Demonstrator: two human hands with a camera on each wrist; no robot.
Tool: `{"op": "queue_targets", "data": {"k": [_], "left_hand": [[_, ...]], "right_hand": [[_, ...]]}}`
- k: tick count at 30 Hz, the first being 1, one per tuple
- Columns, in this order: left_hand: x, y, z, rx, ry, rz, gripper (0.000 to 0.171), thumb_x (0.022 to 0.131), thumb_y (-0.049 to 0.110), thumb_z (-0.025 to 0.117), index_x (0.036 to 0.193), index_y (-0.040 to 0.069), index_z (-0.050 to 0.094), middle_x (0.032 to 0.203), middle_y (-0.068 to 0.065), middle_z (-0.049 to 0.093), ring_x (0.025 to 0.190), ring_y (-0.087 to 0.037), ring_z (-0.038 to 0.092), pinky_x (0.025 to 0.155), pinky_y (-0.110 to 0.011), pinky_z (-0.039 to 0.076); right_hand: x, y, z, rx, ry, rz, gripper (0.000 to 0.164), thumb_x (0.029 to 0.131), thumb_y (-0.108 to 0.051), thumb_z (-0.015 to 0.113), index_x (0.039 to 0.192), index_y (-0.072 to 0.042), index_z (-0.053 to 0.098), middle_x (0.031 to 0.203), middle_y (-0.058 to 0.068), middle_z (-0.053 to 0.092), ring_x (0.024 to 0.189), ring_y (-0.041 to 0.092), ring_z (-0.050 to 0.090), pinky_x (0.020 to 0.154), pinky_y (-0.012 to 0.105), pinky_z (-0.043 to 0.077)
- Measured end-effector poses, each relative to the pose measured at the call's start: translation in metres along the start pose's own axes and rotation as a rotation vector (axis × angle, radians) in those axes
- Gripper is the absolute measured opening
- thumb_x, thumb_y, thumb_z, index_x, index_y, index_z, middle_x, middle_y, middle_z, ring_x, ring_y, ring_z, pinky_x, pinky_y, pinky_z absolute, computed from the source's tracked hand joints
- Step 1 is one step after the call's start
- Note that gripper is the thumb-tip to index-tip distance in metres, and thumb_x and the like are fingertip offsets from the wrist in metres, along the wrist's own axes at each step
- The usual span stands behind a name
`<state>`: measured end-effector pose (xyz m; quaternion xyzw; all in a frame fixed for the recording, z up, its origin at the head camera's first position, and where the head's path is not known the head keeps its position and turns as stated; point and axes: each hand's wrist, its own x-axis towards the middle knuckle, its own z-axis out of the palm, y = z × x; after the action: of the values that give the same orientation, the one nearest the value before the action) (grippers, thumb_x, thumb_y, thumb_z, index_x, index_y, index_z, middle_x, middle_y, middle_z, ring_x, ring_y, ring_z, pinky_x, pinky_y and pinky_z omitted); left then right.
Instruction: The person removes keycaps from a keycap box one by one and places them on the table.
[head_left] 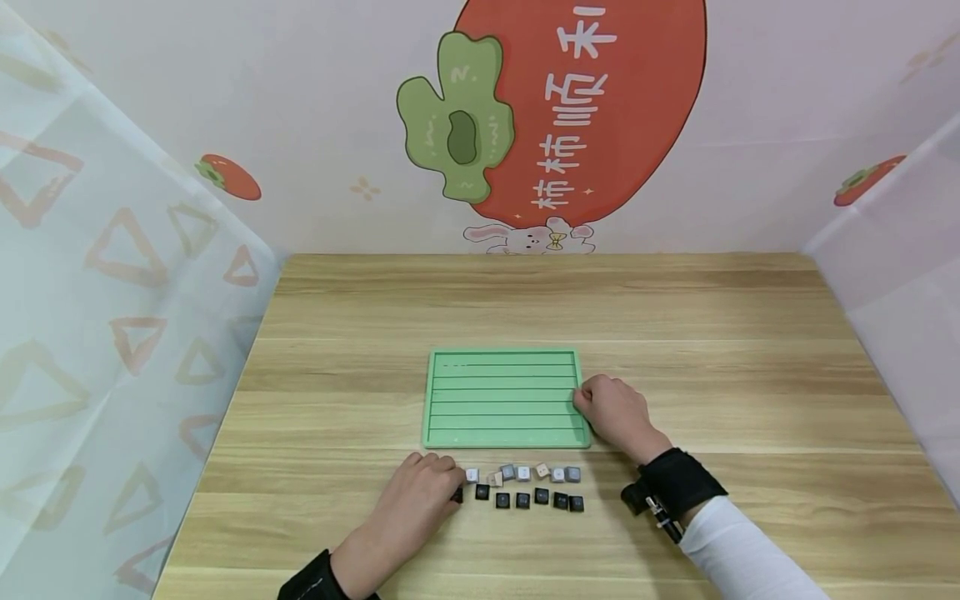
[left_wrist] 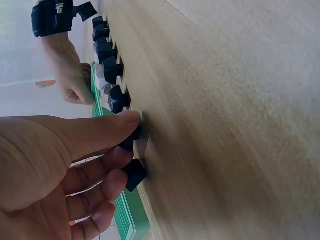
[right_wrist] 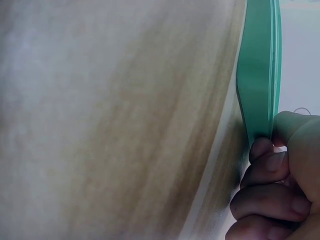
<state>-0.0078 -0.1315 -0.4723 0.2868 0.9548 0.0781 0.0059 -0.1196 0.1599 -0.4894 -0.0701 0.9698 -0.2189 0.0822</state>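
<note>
In the head view a green board [head_left: 506,408] with a raised rim and horizontal grooves lies flat on the table. My right hand [head_left: 617,417] grips its right edge, the green rim [right_wrist: 257,75] running between thumb and curled fingers in the right wrist view. Below the board my left hand [head_left: 420,496] is at the left end of two rows of keycaps. Thumb and finger pinch a black keycap [left_wrist: 129,144], partly hidden by them. Another black keycap [left_wrist: 135,175] is by the other fingertips. Several black keycaps [head_left: 522,500] form the lower row; white, grey and beige keycaps [head_left: 523,473] form the upper.
The wooden table [head_left: 712,333] reaches back to a printed cloth wall [head_left: 322,125]. Cloth sides with patterns stand at left [head_left: 112,292] and right. Black bands with small cameras are on both wrists.
</note>
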Motion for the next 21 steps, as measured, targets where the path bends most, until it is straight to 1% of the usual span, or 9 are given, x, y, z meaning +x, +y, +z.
{"op": "queue_targets", "data": {"k": [8,13,18,21], "left_hand": [[-0.0005,0.0007,0.001,-0.015,0.001,-0.002,0.026,0.064,0.027,0.081,0.085,0.017,0.07,0.081,0.006,0.065,0.073,-0.011,0.058,0.062,-0.026,0.039],[-0.0017,0.0011,0.001,-0.009,-0.007,-0.006,0.027,0.064,0.028,0.081,0.086,0.017,0.07,0.082,0.006,0.065,0.075,-0.012,0.058,0.063,-0.026,0.039],[-0.0015,0.0017,0.0,-0.013,-0.016,-0.019,0.029,0.066,0.034,0.079,0.088,0.017,0.07,0.084,0.006,0.065,0.075,-0.011,0.058,0.064,-0.026,0.039],[-0.0006,0.002,-0.0021,-0.022,-0.008,-0.019,0.029,0.069,0.038,0.076,0.088,0.017,0.07,0.083,0.006,0.064,0.074,-0.01,0.056,0.064,-0.026,0.039]], "right_hand": [[0.0011,0.0012,0.0011,0.002,0.0,0.001,0.043,0.089,-0.023,0.05,0.05,-0.016,0.033,0.049,-0.006,0.022,0.044,0.012,0.025,0.044,0.027,0.019],[0.0019,0.002,0.0021,0.0,-0.018,0.012,0.043,0.089,-0.025,0.05,0.05,-0.016,0.033,0.049,-0.006,0.023,0.044,0.012,0.026,0.044,0.027,0.02],[0.0016,0.0044,0.0014,0.025,-0.028,-0.008,0.045,0.091,-0.027,0.051,0.051,-0.016,0.033,0.049,-0.006,0.023,0.044,0.012,0.026,0.044,0.026,0.02],[0.0013,0.0067,0.0009,0.043,-0.022,-0.027,0.047,0.092,-0.03,0.052,0.052,-0.016,0.034,0.05,-0.006,0.023,0.044,0.012,0.026,0.045,0.026,0.02]]}}
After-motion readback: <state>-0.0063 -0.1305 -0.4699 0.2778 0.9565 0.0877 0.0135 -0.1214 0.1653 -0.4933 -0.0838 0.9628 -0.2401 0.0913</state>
